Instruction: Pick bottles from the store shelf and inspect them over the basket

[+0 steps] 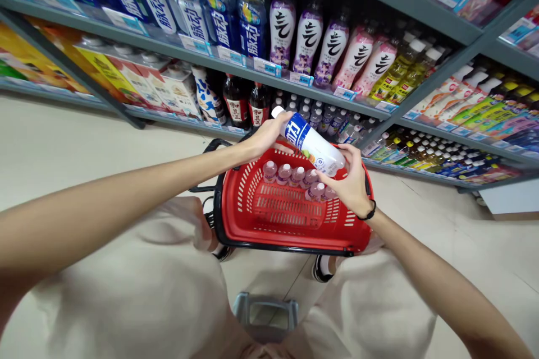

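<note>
A large white drink bottle [318, 148] with a blue label band and white cap is tilted between my two hands, above the far side of a red shopping basket [236, 219]. My left hand [269, 137] is closed around its neck end, just below the cap. Round the bottle's base curls my right hand [351, 182], with a black band on the wrist. Below the bottle, several small pinkish-purple drink bottles [284, 174] stand in the basket along its far wall and right corner. The bottle hides part of that corner.
Grey shelves [168, 39] full of drinks run across the front, their lower edge close behind the basket. Blue-labelled bottles [219, 11] and purple-labelled bottles [309, 33] line the middle shelf. A black basket handle [206, 168] sticks out left. A grey stool [265, 305] is between my legs.
</note>
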A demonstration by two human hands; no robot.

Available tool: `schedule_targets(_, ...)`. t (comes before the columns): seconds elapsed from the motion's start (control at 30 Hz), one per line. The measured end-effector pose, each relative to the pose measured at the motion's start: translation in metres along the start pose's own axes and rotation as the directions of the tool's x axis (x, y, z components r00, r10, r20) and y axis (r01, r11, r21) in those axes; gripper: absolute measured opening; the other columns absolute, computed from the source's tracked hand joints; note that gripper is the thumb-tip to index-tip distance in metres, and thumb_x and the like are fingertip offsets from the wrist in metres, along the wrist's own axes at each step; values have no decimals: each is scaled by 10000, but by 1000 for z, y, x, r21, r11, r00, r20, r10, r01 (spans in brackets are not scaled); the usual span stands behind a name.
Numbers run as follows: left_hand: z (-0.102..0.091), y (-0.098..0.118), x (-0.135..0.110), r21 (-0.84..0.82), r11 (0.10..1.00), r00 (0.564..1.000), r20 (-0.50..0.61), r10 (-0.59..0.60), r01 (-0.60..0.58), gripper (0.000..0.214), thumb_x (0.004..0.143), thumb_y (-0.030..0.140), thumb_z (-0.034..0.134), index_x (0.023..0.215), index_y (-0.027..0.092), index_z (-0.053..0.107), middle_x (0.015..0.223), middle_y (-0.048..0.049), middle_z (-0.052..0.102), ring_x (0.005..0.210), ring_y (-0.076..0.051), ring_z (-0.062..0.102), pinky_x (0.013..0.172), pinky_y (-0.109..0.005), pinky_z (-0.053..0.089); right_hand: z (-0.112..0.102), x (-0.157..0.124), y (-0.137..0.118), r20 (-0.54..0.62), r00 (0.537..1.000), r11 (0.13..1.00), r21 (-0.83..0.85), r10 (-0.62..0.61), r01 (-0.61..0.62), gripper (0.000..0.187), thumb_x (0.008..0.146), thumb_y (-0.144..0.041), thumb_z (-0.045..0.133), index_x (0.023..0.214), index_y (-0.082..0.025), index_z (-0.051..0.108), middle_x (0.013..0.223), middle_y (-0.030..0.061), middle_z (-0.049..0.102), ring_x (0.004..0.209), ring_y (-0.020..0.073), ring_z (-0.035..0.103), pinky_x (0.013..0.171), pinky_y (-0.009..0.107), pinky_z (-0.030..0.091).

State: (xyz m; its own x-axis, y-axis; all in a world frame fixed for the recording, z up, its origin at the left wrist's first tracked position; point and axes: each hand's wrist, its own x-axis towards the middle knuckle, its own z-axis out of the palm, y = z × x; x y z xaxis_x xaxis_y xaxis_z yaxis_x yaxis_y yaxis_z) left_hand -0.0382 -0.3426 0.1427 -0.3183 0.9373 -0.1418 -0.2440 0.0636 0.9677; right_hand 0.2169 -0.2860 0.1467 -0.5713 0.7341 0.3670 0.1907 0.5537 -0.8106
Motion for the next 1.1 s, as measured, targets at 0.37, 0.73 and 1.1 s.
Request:
schedule_targets(0.37,5,11,-1,-73,983,984,-72,165,-171,560,907,658,683,1098,134,732,1121,-144,770,1096,-298,704,918,-437,632,7,4,-7,202,903,824,370,380,-430,685,675,-461,962,1188,-196,594,1210,98,737,1078,224,707,913,338,608)
schedule_targets(0.73,4,18,-3,-71,969,971,-36,236,-238,627,885,689,719,1200,146,741,1198,-154,762,1154,-329,689,974,-485,598,5,7,-24,471,792,474,635,388,-610,549,781,-526,901,1122,-144,703,1053,108,754,829,177,687,671,261,597)
schedule_targets(1.1,6,17,-5,-83,970,973,-19,229,-229,701,891,754,678,1251,153,712,1163,-169,756,1204,-377,679,995,-537,598,5,5,-21,634,693,387,576,343,-720,687,868,-763,685,1168,-146,661,878,102,751,556,133,602,432,212,421)
